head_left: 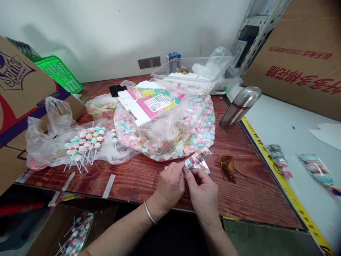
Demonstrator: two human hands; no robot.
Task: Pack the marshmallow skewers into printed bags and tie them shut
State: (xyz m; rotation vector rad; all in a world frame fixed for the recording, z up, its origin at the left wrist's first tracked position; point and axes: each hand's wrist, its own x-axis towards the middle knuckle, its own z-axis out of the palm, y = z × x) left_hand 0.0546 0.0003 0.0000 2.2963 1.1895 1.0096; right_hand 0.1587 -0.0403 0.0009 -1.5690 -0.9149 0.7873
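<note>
My left hand (172, 183), with a silver bangle at its wrist, and my right hand (203, 188) meet near the table's front edge. Their fingertips pinch the lower end of a candy skewer in a printed clear wrapper (197, 158). The wrapper points up and to the right; its stick is hidden by my fingers. Beneath it lies a white printed piece, partly covered. Just right of my hands is a loose bunch of gold twist ties (227, 169). A large clear bag of pastel marshmallow candies (165, 138) lies beyond my hands.
Candy skewers (86, 142) lie on plastic at left, beside a Sprite carton (23, 92). Printed cards (151, 101) rest on the candy bag. A steel flask (239, 108) and clear tub (191, 76) stand behind. Wrapped skewers (318, 169) lie right; an open box (77, 231) sits below.
</note>
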